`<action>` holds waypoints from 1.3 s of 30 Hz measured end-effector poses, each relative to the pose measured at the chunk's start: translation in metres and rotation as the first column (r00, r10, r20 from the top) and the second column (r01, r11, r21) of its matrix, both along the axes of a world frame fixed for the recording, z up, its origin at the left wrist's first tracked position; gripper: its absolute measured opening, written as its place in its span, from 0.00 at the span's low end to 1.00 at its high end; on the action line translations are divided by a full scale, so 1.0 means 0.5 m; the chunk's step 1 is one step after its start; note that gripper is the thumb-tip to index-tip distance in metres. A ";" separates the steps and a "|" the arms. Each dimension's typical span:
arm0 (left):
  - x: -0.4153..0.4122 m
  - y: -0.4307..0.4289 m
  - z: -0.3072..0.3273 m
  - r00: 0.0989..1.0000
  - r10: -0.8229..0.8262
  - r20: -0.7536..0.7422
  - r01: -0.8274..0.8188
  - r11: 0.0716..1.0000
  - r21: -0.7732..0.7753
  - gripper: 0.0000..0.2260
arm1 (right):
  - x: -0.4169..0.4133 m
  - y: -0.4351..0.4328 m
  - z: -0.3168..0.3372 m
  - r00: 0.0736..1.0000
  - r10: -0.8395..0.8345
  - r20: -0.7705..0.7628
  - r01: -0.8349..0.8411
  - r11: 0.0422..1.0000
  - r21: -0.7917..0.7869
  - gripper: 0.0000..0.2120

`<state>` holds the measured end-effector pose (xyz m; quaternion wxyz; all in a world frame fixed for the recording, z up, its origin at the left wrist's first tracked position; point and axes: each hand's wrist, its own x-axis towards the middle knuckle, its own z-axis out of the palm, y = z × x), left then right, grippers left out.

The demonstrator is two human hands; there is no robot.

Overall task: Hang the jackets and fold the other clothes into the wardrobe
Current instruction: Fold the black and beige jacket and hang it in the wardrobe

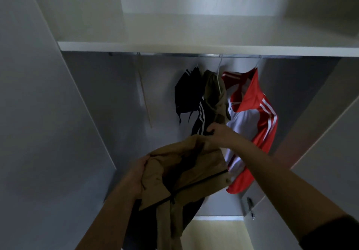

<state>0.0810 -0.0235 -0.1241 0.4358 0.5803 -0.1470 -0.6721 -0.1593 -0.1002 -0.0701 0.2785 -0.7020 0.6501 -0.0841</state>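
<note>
I hold a tan jacket (pixel 186 174) with a dark zip in front of the open wardrobe. My left hand (pixel 136 174) grips its left shoulder, and my right hand (pixel 215 133) grips its upper edge higher up. Whether a hanger is inside it is hidden. On the metal rail (pixel 211 55) under the shelf hang a black jacket with white stripes (pixel 189 92), an olive jacket (pixel 213 92) and a red and white jacket (pixel 254 117). My right hand is just in front of the olive and black ones.
A white shelf (pixel 174 46) spans the wardrobe above the rail. Grey side walls stand left and right. The left half of the rail holds no clothes. A door with a metal hinge (pixel 250 208) is at lower right, and pale floor (pixel 217 234) shows below.
</note>
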 end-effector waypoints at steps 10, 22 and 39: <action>0.105 -0.102 0.025 0.995 0.091 -0.034 -0.091 0.996 -0.020 0.18 | 0.362 -0.219 0.007 0.880 -0.075 0.469 0.001 0.988 0.156 0.21; 0.178 -0.134 0.009 0.995 0.087 -0.041 -0.087 0.996 -0.004 0.14 | 0.405 -0.289 0.009 0.693 -0.275 0.666 0.361 0.932 0.009 0.13; 0.038 0.017 0.128 0.979 0.005 0.204 0.026 0.988 -0.149 0.13 | 0.078 0.043 0.024 0.640 -0.329 0.694 0.335 0.933 0.133 0.09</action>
